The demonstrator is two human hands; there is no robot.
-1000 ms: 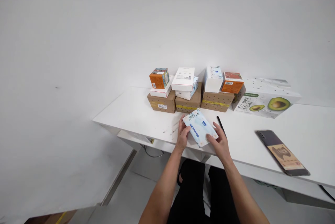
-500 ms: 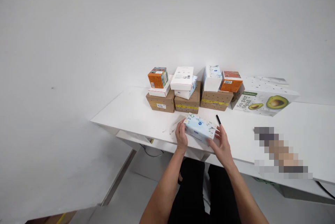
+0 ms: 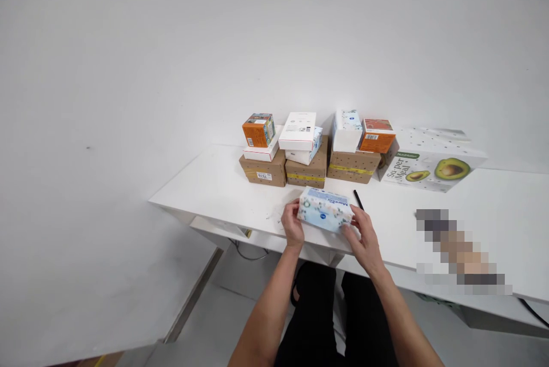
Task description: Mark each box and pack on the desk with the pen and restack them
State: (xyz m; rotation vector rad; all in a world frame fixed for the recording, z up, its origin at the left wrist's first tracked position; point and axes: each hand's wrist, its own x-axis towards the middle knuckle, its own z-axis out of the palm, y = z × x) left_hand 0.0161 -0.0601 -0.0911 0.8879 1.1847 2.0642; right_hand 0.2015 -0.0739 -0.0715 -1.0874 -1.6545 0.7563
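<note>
Between my two hands is a light-blue, flower-printed tissue pack, tilted so that a printed side and its top face show. My left hand grips its left end. At the right end, my right hand has its thumb on the near side and its fingers around the end. The pack is over the front part of the white table; whether it touches the tabletop I cannot tell. Just behind my right hand lies a black pen.
Along the wall stand brown cartons carrying white boxes, more tissue packs and orange boxes. Right of them is a white avocado-printed box. A blurred-out patch covers part of the table's right side.
The tissue pack has been rolled in my hands, so another printed side with lettering now shows. Both hands keep their hold at its ends, and the camera view has shifted slightly.
</note>
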